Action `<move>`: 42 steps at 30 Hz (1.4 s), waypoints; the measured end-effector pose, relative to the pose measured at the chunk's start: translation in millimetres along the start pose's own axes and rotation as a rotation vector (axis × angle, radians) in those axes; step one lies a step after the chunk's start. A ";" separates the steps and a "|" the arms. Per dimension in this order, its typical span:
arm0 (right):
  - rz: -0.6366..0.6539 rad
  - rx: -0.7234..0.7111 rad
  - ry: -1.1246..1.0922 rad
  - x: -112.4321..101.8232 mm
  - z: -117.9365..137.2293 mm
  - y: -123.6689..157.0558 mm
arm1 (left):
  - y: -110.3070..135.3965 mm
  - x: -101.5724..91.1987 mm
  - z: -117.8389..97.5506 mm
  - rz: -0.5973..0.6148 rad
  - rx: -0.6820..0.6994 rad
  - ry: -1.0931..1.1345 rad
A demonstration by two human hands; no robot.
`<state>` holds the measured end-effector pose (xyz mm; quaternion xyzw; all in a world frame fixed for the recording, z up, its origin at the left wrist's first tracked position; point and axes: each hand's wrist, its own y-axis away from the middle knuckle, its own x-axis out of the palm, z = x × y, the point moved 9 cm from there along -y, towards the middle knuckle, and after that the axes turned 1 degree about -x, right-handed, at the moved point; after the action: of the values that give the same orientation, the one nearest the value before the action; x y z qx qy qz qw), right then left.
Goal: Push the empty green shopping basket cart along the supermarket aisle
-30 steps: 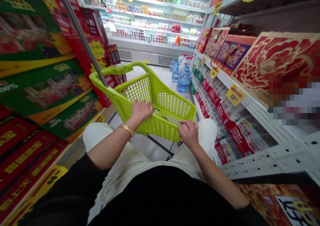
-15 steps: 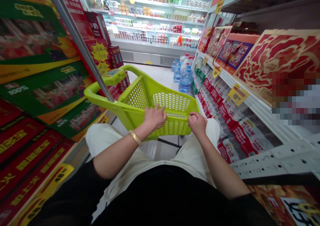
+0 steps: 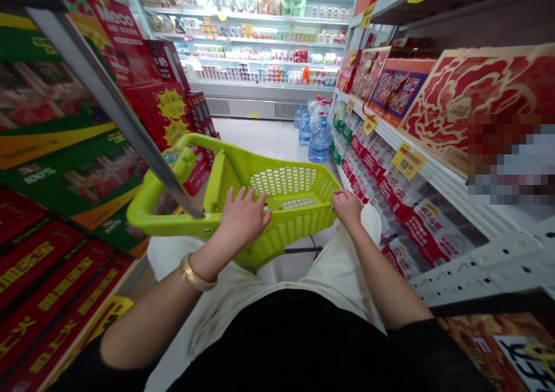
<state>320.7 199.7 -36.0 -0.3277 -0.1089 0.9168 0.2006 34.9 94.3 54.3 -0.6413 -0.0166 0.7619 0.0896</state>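
A lime-green plastic shopping cart (image 3: pixel 303 221) with perforated basket walls stands crosswise before my legs. My left hand (image 3: pixel 244 213), a gold watch (image 3: pixel 197 273) on its wrist, is at the cart's near rim with its fingers spread toward the inside. Whether its palm presses on the rim cannot be seen. At the basket's right end, my right hand (image 3: pixel 348 208) is closed around the corner of the rim. A grey metal pole (image 3: pixel 117 106) slants up from the cart's handle end at the left. The visible part of the basket floor is bare.
Stacked red and green drink cartons (image 3: pixel 65 149) line the left. A white shelf (image 3: pixel 459 192) with gift boxes and bottled-water packs runs along the right. Large water jugs (image 3: pixel 319 143) stand on the floor ahead, before a lit refrigerated display (image 3: pixel 251 94).
My left hand has moved left along the near rim, and its fingers have spread. The cart has turned, its handle end coming nearer to me. My right hand stays at the basket's end.
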 end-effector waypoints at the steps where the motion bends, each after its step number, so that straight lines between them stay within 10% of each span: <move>1: 0.005 0.004 -0.007 1.1 2.7 0.9 | 4.8 0.7 -1.2 0.010 -0.003 -0.014; 15: 0.293 -0.468 -0.175 74.0 135.5 102.7 | 25.4 1.3 -25.0 0.078 0.022 0.001; 28: 0.040 -0.160 -0.011 33.8 66.3 47.9 | 27.9 -2.4 -26.3 0.022 0.038 0.015; 42: 0.288 -0.386 -0.165 67.8 132.4 95.0 | 29.8 0.1 -26.5 0.019 0.057 0.004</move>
<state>159.4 135.4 -4.4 -0.2960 -0.2499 0.9219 -0.0079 57.4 62.6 45.3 -0.6400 0.0115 0.7617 0.1006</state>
